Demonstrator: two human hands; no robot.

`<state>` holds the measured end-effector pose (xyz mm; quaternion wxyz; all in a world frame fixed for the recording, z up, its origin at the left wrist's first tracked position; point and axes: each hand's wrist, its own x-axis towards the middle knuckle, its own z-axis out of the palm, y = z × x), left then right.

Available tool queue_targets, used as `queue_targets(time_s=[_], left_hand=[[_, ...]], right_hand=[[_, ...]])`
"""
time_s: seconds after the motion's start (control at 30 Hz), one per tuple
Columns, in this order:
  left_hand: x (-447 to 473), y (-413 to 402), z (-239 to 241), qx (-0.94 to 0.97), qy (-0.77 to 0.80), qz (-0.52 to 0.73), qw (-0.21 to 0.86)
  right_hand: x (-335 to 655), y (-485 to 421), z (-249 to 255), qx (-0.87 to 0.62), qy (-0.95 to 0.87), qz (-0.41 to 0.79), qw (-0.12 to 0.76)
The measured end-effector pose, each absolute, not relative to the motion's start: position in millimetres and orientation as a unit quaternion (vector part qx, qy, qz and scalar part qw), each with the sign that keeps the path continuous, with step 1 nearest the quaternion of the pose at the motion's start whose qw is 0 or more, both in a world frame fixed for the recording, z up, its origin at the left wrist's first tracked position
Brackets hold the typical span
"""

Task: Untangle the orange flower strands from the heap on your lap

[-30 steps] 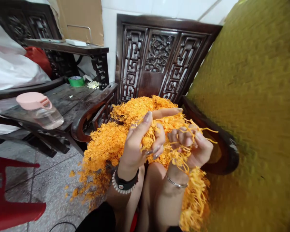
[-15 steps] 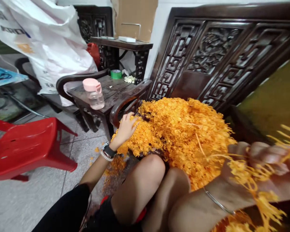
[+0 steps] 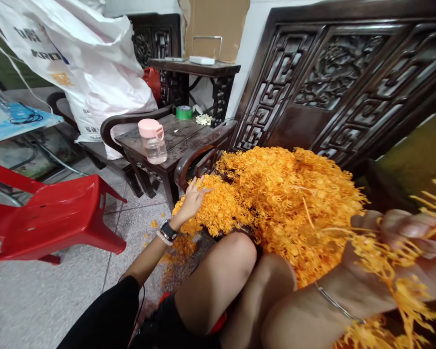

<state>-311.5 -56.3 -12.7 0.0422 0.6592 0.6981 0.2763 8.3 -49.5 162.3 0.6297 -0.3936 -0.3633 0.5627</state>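
A big heap of orange, frilly branched strands [image 3: 294, 194] fills the seat of a dark wooden chair. My left hand [image 3: 193, 199], fingers spread and pointing away from me, is at the heap's left part, over or against the smaller mound; whether it touches is hard to tell. Nothing shows in that hand. At the right edge, close to the camera, my right hand [image 3: 403, 237] has its fingers curled round a bunch of orange strands [image 3: 410, 295]. Ends of these strands stick out above the fist and dangle below it over the wrist.
A pink-lidded bottle [image 3: 152, 140] and a roll of green tape [image 3: 184, 112] stand on a dark wooden surface. A red plastic chair [image 3: 61, 213] is at left, with a large white sack [image 3: 105, 77] behind. Orange scraps [image 3: 179, 252] litter the floor. Carved wooden panels rise behind the heap.
The view has turned a little, so everything sits further right. My left hand has drawn back slightly leftward from the mound, fingers straighter. My right hand keeps its hold on the strands.
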Motion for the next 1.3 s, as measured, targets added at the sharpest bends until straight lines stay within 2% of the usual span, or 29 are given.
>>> queue_targets(time_s=[0.07, 0.13, 0.27, 0.5, 0.73, 0.93, 1.13, 1.3], left_hand=[[-313.2, -58.0, -7.7, 0.659, 0.701, 0.270, 0.040], [-314.9, -59.8, -1.9, 0.671, 0.695, 0.254, 0.042], [-319.4, -61.9, 13.5, 0.688, 0.692, 0.217, 0.034], [-320.5, -78.0, 39.4, 0.725, 0.665, 0.174, 0.042], [-311.4, -99.1, 38.7, 0.696, 0.679, 0.230, 0.033], [-302.6, -63.6, 24.0, 0.594, 0.759, 0.265, 0.018], [-298.1, -9.3, 23.1, 0.495, 0.838, 0.203, 0.104], [-292.7, -18.2, 19.2, 0.530, 0.813, 0.184, 0.156]], right_hand=[[-3.4, -49.6, 174.9, -0.340, -0.458, 0.449, 0.688], [-14.6, -51.7, 183.9, -0.297, -0.480, 0.402, 0.721], [-24.9, -55.0, 189.4, -0.259, -0.439, 0.405, 0.759], [-17.5, -55.8, 188.4, -0.261, -0.416, 0.422, 0.762], [-14.4, -58.6, 186.3, -0.245, -0.423, 0.408, 0.771], [-17.7, -60.1, 187.1, -0.246, -0.421, 0.418, 0.767], [-13.9, -55.1, 183.5, -0.235, -0.436, 0.409, 0.766], [-14.7, -55.5, 182.3, -0.222, -0.419, 0.424, 0.772]])
